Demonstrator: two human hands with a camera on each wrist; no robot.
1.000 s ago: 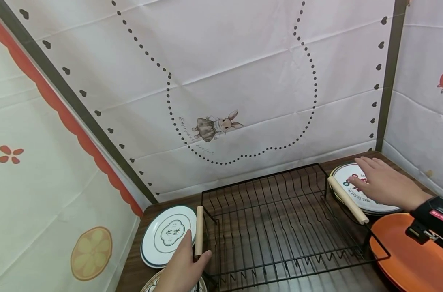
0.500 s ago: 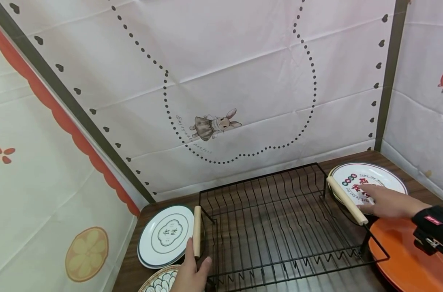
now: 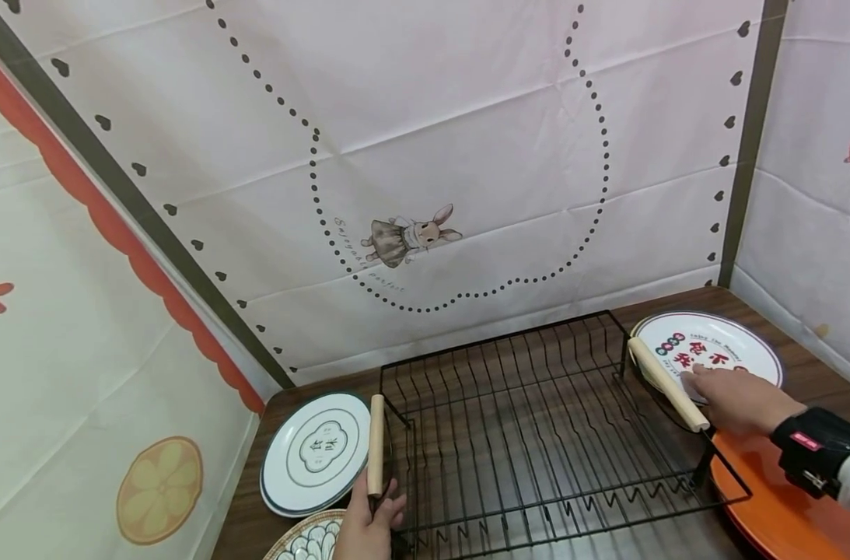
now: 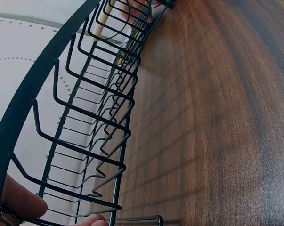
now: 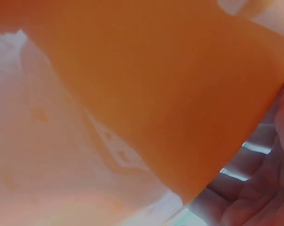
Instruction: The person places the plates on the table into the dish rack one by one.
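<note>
Both hands [image 3: 372, 523] now gripping rack [image 3: 536, 420] handles, R hand [image 3: 736, 398] off plate [image 3: 732, 350]

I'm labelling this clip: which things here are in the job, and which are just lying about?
In hand:
rack, its left handle gripped by the left hand
right handle, touched by the right hand

Lying about:
white plate
printed plate
orange plate
patterned plate

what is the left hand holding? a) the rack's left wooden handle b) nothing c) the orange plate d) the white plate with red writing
a: in the head view the left hand grips the near end of the rack's left wooden handle.
</note>
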